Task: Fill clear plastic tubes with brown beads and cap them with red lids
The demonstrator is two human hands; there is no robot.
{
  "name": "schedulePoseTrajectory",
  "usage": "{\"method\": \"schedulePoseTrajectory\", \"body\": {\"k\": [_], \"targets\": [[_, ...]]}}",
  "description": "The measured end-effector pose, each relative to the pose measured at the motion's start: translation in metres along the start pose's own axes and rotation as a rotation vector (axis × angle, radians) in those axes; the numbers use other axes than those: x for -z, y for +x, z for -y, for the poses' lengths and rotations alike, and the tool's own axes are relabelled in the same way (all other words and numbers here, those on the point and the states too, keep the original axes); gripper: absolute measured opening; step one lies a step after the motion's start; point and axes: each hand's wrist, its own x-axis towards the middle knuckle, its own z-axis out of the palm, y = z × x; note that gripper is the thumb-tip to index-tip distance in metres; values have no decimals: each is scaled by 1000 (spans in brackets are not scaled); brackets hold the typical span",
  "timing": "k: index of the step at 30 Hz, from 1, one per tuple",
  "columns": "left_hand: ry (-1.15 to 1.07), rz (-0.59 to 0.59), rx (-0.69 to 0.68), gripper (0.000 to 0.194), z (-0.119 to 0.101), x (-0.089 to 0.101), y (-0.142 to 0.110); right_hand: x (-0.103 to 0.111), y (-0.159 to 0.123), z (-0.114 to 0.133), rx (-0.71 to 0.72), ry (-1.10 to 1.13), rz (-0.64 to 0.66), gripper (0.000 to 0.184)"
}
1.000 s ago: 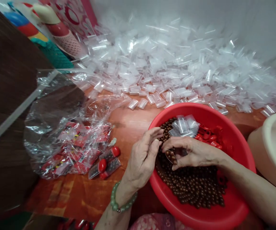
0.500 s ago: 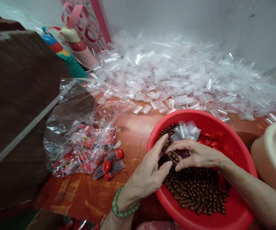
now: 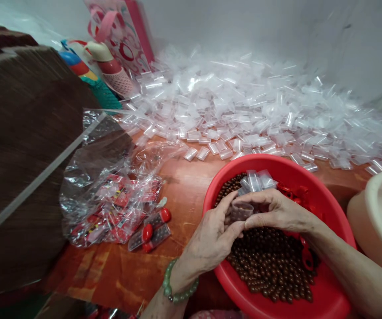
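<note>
Over brown beads (image 3: 273, 266), curled hands (image 3: 212, 237) (image 3: 279, 212) grip a clear tube (image 3: 241, 212).

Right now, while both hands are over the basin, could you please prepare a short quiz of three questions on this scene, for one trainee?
1. Open question: What is between the left hand and the right hand?
2. True or false: The small, round, glossy brown balls lie inside the round red plastic basin.
3. Multiple choice: Which hand's wrist wears the green bracelet of round beads? A: left; B: right; C: both.

Key:
1. A short, clear plastic tube.
2. True.
3. A.
</note>
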Motion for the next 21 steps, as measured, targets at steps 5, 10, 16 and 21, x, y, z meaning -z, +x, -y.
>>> {"method": "schedulePoseTrajectory", "body": {"k": [5,10,16,21], "targets": [[-148,-38,-9,54,-9,-2,4,5,-10,11,54,-161,-94,49],[-380,-112,-41,37,-5,2,7,28,-29,15,42,-658,-347,42],[-183,-186,-134,19,-4,-1,5,39,-58,4,-25,-957,-395,26],[31,-163,-179,18,-7,-5,5,30,-66,-13,-145,-1190,-272,27]]}}
